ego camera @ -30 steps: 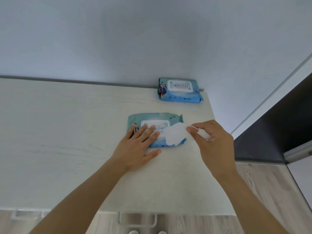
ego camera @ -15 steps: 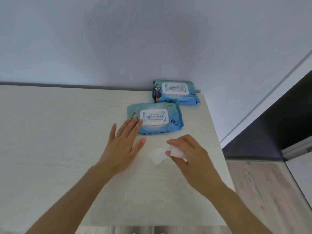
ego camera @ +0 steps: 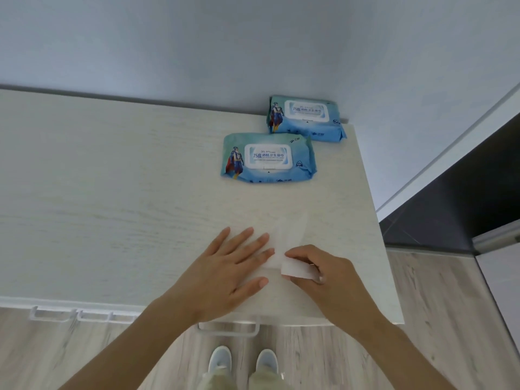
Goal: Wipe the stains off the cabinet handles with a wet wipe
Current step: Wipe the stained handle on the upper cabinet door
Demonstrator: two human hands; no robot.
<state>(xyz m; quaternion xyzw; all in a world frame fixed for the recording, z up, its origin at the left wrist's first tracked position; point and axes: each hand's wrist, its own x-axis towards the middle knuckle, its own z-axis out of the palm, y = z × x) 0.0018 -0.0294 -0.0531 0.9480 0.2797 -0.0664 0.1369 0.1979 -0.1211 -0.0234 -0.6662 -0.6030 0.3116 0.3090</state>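
A white wet wipe (ego camera: 289,235) lies partly unfolded on the pale cabinet top (ego camera: 112,206) near its front right corner. My right hand (ego camera: 329,280) pinches a folded edge of the wipe between thumb and fingers. My left hand (ego camera: 225,271) rests flat beside it, fingers spread, fingertips touching the wipe's left edge. Below the front edge hang white cabinet handles: one (ego camera: 228,330) under my left wrist, two more (ego camera: 52,315) (ego camera: 95,316) to the left. A closed blue wipes pack (ego camera: 267,159) lies farther back.
A second blue wipes pack (ego camera: 305,118) sits at the back right corner against the grey wall. The cabinet's right edge drops to a wood-look floor (ego camera: 450,319) and a dark doorway (ego camera: 464,198). My shoes (ego camera: 243,360) show below the front edge.
The view has tilted down, bringing the handles and shoes into sight. My right hand has drawn the wipe toward the front edge and spread it; my left hand followed and now touches it.
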